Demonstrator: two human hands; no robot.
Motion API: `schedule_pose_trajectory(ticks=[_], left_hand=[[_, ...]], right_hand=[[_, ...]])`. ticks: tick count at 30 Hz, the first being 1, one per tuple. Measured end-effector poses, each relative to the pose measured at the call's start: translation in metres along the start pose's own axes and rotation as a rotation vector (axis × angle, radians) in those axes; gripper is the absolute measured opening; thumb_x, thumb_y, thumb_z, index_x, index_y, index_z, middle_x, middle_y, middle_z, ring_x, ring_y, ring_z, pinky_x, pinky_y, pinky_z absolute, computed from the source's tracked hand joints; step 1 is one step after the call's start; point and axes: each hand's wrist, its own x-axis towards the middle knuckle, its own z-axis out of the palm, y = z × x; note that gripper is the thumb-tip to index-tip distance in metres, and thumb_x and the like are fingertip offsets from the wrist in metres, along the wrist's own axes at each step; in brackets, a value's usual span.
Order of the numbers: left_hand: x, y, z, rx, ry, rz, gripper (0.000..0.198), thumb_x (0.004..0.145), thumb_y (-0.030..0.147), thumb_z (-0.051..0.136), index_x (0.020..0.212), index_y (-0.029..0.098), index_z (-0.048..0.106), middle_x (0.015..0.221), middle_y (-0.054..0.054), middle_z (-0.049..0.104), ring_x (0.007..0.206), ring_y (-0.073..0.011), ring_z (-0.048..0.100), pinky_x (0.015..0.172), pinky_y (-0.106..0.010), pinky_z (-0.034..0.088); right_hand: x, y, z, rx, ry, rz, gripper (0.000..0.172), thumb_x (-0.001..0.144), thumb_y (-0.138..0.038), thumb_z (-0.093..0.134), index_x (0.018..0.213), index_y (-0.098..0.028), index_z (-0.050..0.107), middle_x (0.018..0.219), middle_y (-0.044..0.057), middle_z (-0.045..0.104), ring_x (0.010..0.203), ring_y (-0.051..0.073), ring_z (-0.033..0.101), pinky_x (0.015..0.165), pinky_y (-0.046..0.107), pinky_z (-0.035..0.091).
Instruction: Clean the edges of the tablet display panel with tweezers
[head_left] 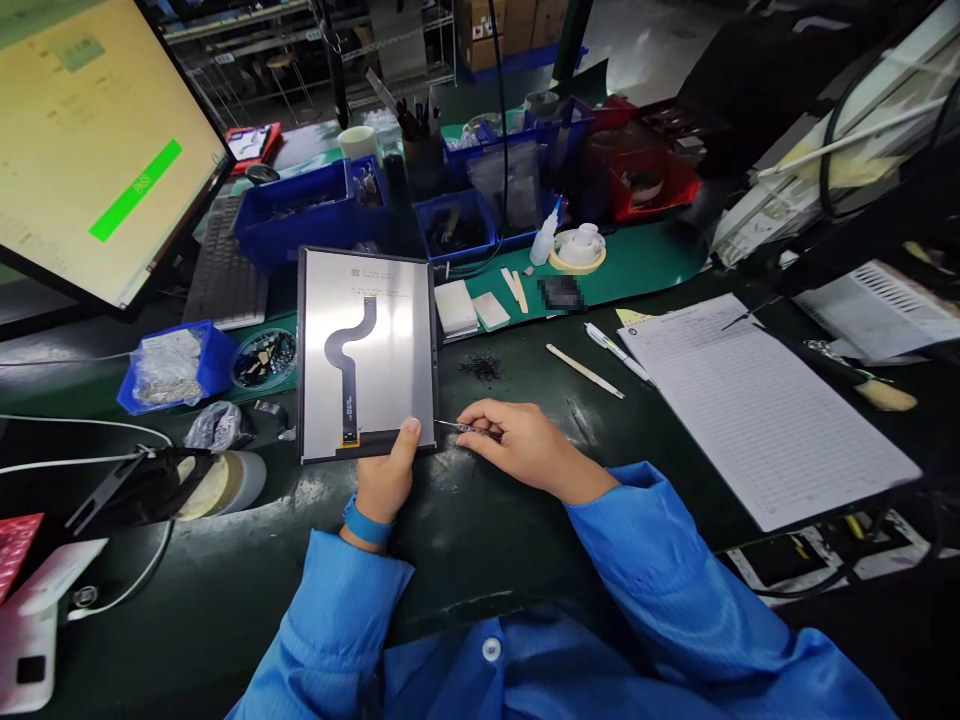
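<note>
My left hand (388,475) grips the lower edge of a display panel (401,350), thumb on its silvery back and fingers hidden behind. A black ribbon cable (349,385) with an S-shaped bend runs down that back, ending near the bottom at a small orange strip. At the panel's lower right edge, my right hand (517,440) pinches a pair of thin tweezers (472,429). Their tip points left, at or very close to the panel's edge; contact cannot be made out. Beyond the right hand, a little heap of black bits (484,367) lies on the dark bench.
A monitor (97,120) stands at left above a keyboard (225,265). Blue bins (296,215) and a red bin (660,185) line the back. A clipboard with a paper form (765,400), a pen (619,352) and a flat stick (585,370) lie right. A tape roll (244,482) sits left.
</note>
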Motion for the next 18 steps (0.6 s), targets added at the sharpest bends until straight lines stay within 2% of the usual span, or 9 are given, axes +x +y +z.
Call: schedule_pose_trajectory(ticks=[2,4,7,10,13,15,18], left_hand=[[-0.0006,-0.0015,-0.0003,-0.002,0.000,-0.001,0.058,0.087,0.056,0.068,0.128,0.015,0.068,0.115,-0.013,0.074,0.117,-0.0272,0.068,0.117,-0.045,0.044],[-0.0012,-0.0036,-0.0006,-0.009,-0.001,-0.002,0.056,0.087,0.054,0.069,0.127,0.015,0.068,0.116,-0.012,0.074,0.121,-0.0271,0.066,0.118,-0.044,0.044],[-0.0012,-0.0058,-0.0011,-0.017,-0.006,0.005,0.054,0.088,0.052,0.070,0.128,0.016,0.068,0.117,-0.012,0.074,0.124,-0.0267,0.064,0.117,-0.042,0.045],[-0.0004,-0.0053,-0.0011,-0.013,-0.012,0.015,0.054,0.088,0.052,0.069,0.128,0.015,0.067,0.117,-0.012,0.074,0.121,-0.0261,0.066,0.115,-0.042,0.047],[0.0003,-0.0039,-0.0008,-0.015,-0.017,0.012,0.057,0.088,0.055,0.068,0.129,0.015,0.067,0.117,-0.013,0.074,0.119,-0.0264,0.067,0.113,-0.042,0.049],[0.0004,-0.0041,-0.0007,-0.017,-0.016,0.008,0.058,0.088,0.056,0.068,0.130,0.015,0.067,0.120,-0.013,0.073,0.121,-0.0271,0.066,0.115,-0.043,0.047],[-0.0002,-0.0063,-0.0010,-0.018,-0.012,0.008,0.058,0.088,0.055,0.069,0.131,0.016,0.066,0.124,-0.014,0.071,0.127,-0.0279,0.062,0.118,-0.043,0.044]], right_hand=[[0.0003,0.0002,-0.0001,0.000,0.005,-0.019,0.008,0.090,-0.022,0.074,0.098,-0.023,0.074,0.084,-0.001,0.075,0.074,0.015,0.068,0.067,0.025,0.049],[0.0009,0.0002,-0.0012,-0.008,0.007,-0.069,0.007,0.094,-0.021,0.069,0.098,-0.023,0.075,0.092,0.002,0.077,0.083,0.017,0.070,0.074,0.027,0.051],[0.0014,-0.0002,-0.0028,-0.032,-0.006,-0.098,0.015,0.099,-0.022,0.061,0.100,-0.023,0.075,0.099,0.003,0.078,0.091,0.019,0.072,0.081,0.030,0.053],[0.0007,-0.0003,-0.0022,-0.013,-0.017,-0.057,0.016,0.100,-0.024,0.059,0.102,-0.024,0.075,0.098,0.003,0.078,0.090,0.019,0.072,0.078,0.029,0.053],[0.0001,0.0002,-0.0007,0.017,-0.005,-0.005,0.012,0.092,-0.024,0.072,0.104,-0.023,0.074,0.090,0.001,0.077,0.080,0.017,0.071,0.070,0.027,0.052],[0.0002,0.0006,-0.0006,0.009,0.001,-0.042,0.013,0.090,-0.022,0.075,0.103,-0.022,0.075,0.088,0.001,0.076,0.077,0.016,0.070,0.069,0.026,0.052],[0.0005,0.0008,-0.0021,-0.034,0.014,-0.129,0.011,0.096,-0.022,0.067,0.102,-0.022,0.076,0.096,0.003,0.077,0.085,0.017,0.071,0.075,0.028,0.053]])
